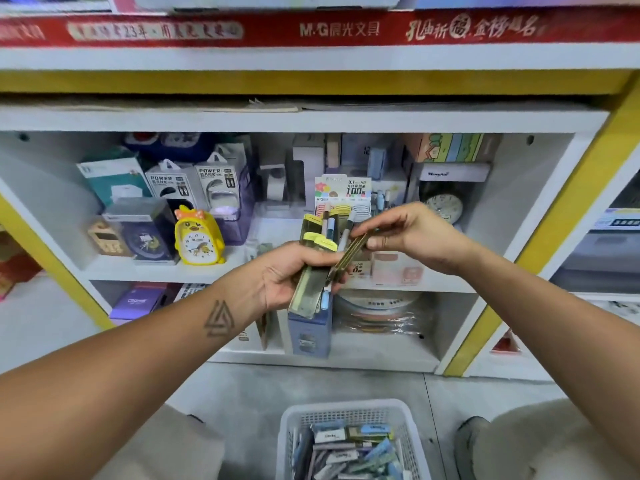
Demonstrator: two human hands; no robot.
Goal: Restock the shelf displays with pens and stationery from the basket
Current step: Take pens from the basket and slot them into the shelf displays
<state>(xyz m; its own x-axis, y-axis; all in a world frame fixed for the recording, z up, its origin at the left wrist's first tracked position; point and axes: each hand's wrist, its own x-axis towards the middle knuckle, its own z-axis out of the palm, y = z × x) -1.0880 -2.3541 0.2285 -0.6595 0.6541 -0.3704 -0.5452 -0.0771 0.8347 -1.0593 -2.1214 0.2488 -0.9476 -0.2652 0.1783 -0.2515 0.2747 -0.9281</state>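
Head view: left hand [291, 271] grips pen packs [313, 271]; right hand [412, 233] apparently pinches one.

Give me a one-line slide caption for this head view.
Left hand grips a bundle of packaged pens while right hand pinches one pack, above the white basket.

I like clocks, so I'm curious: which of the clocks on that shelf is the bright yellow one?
The yellow chick-shaped alarm clock with the pink bow, standing on the left of the middle shelf. The round clock at the right is pale-faced in a dark box.
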